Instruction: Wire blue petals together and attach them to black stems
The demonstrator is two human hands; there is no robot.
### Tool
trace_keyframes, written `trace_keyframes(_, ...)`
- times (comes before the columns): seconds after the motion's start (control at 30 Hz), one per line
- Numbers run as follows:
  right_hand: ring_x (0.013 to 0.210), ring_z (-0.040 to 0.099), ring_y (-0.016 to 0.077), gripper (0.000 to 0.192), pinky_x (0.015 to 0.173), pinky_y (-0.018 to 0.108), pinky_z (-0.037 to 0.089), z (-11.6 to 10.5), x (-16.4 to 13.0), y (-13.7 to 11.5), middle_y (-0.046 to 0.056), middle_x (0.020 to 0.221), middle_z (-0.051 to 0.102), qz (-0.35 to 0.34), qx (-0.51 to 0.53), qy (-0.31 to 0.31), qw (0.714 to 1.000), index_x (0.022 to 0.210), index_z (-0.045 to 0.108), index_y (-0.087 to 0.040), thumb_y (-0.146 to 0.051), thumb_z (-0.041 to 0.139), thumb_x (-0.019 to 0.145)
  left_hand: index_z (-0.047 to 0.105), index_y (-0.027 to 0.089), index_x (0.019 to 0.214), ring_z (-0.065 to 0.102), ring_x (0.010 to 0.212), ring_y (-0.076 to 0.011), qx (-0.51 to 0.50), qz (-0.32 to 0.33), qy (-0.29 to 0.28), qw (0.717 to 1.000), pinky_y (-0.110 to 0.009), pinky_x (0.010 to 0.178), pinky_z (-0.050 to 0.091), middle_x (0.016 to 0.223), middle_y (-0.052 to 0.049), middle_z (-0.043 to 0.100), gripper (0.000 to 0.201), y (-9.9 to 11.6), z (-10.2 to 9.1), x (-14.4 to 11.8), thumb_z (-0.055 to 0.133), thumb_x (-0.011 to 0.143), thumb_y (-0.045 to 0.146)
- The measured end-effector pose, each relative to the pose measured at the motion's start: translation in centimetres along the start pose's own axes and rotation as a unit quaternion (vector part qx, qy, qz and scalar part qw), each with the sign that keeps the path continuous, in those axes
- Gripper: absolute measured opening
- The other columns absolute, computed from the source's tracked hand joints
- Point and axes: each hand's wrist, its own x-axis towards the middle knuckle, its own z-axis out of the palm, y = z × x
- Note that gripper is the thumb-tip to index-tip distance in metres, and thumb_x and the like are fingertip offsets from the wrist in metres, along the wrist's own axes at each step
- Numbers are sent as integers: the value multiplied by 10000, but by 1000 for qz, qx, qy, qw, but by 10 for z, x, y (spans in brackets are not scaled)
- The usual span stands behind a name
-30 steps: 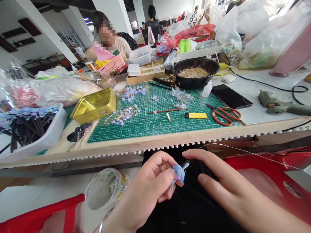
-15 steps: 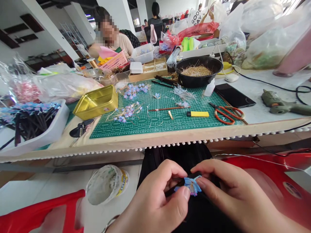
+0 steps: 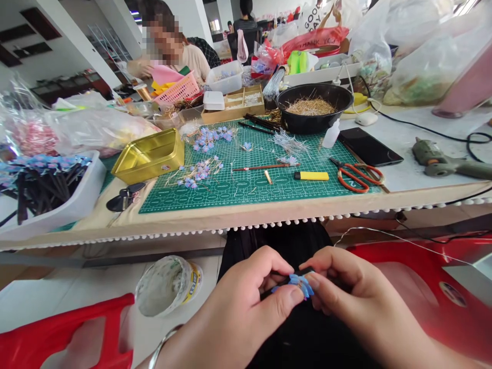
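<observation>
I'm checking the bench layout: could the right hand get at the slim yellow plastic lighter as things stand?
Probably yes: the lighter lies uncovered on the green gridded cutting mat, though the right hand is busy at the blue petalled flower.

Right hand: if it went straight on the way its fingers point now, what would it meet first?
Probably the blue flower, which the right hand seems to touch; just beyond it lies the left hand. Depth between them is hard to judge.

Head view, forward-down, seemingly close.
</observation>
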Motion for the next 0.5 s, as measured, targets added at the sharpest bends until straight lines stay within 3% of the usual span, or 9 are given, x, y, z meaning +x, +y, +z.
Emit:
trace_keyframes(0.1, 500, 486, 106, 238, 449, 196, 385, -1, 2, 0, -40, 559, 552, 13, 6, -4, 1000, 758, 622, -194, -403, 589, 867, 598, 197, 956, 505, 694, -84, -51, -26, -16, 998, -190, 607, 378, 789, 30, 615, 220, -1, -3, 5, 597, 913, 413)
trace_keyframes(0.2, 571, 550, 130, 209, 497, 210, 447, -5, 5, 0, -16, 637, 606, -26, -44, 4, 999, 810, 630, -203, -393, 580, 882, 566, 164, 918, 475, 598, -53, -155, -72, -57, 984, -167, 514, 321, 782, 12, 628, 219, -3, -8, 13, 637, 889, 369)
trace_keyframes(0.3, 785, 624, 163, 162, 683, 241, 535, -12, 7, 5, 11, 862, 653, -149, -126, 73, 978, 1010, 627, -245, -357, 588, 899, 528, 152, 879, 434, 509, -32, -251, -102, -76, 959, -161, 436, 227, 740, -7, 629, 191, -6, -13, 21, 611, 894, 324)
trace_keyframes(0.37, 1014, 608, 176, 183, 874, 264, 520, -16, 6, 10, 23, 1056, 633, -218, -178, 109, 953, 1109, 596, -287, -318, 544, 936, 515, 153, 865, 428, 486, -28, -282, -112, -76, 950, -161, 424, 218, 726, -15, 630, 157, -7, -15, 24, 570, 910, 294)
trace_keyframes(0.5, 1285, 482, 164, 268, 1063, 295, 426, -22, 3, 13, 10, 1326, 549, -188, -192, 60, 961, 1252, 498, -330, -301, 399, 1004, 513, 160, 864, 449, 488, -36, -270, -124, -67, 952, -165, 426, 232, 727, -17, 639, 123, -5, -13, 23, 522, 926, 266)
